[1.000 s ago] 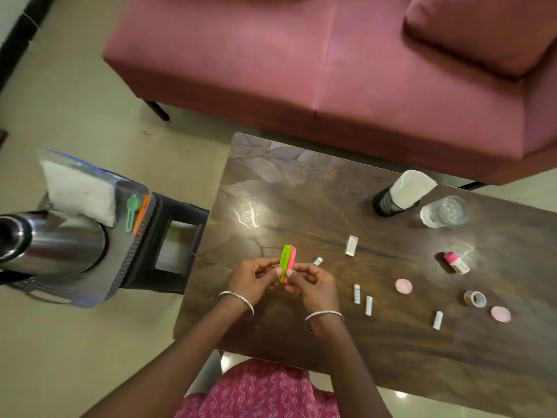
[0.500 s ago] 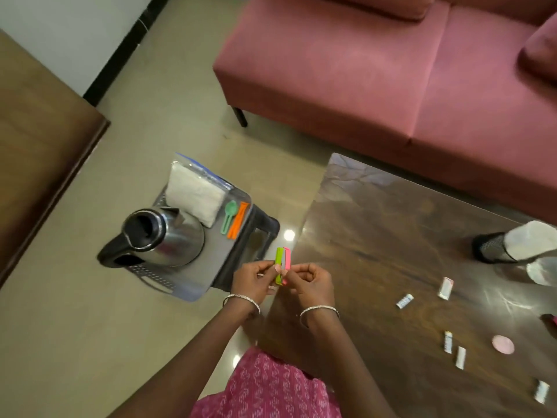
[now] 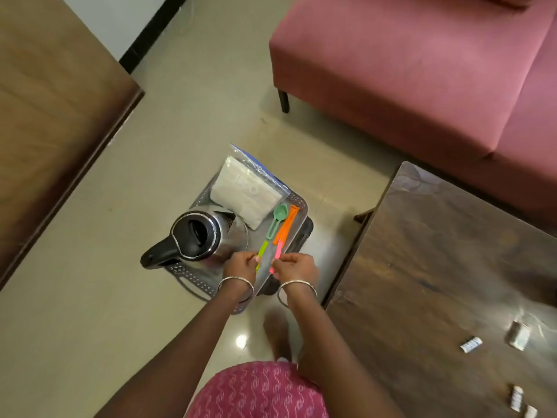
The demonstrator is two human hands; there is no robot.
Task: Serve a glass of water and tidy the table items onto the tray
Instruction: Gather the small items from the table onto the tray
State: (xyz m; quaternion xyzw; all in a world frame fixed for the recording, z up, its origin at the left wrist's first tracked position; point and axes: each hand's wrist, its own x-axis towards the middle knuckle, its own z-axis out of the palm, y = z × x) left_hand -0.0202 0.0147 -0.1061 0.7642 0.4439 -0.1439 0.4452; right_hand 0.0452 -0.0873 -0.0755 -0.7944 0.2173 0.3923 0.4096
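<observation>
A grey perforated tray (image 3: 300, 203) sits on a black stool left of the dark wooden table (image 3: 446, 267). On the tray stand a steel kettle (image 3: 208, 233), a bagged white cloth (image 3: 247, 191), a green spoon (image 3: 277, 220) and an orange clip (image 3: 286, 226). My left hand (image 3: 239, 265) pinches a lime-green clip (image 3: 261, 250) above the tray. My right hand (image 3: 295, 265) pinches a pink clip (image 3: 278, 254) just beside it. The two clips are held a little apart. Small white sachets (image 3: 471, 344) lie on the table at the right.
A pink sofa (image 3: 422, 70) fills the upper right, its leg near the tray. A brown wooden surface (image 3: 51, 116) runs along the left. Pale tiled floor (image 3: 90, 297) surrounds the stool. More sachets (image 3: 517, 401) lie near the table's front edge.
My view swung left from the table to the tray. Both hands carried the clips over the tray, and the green and pink clips, held together before, are now apart.
</observation>
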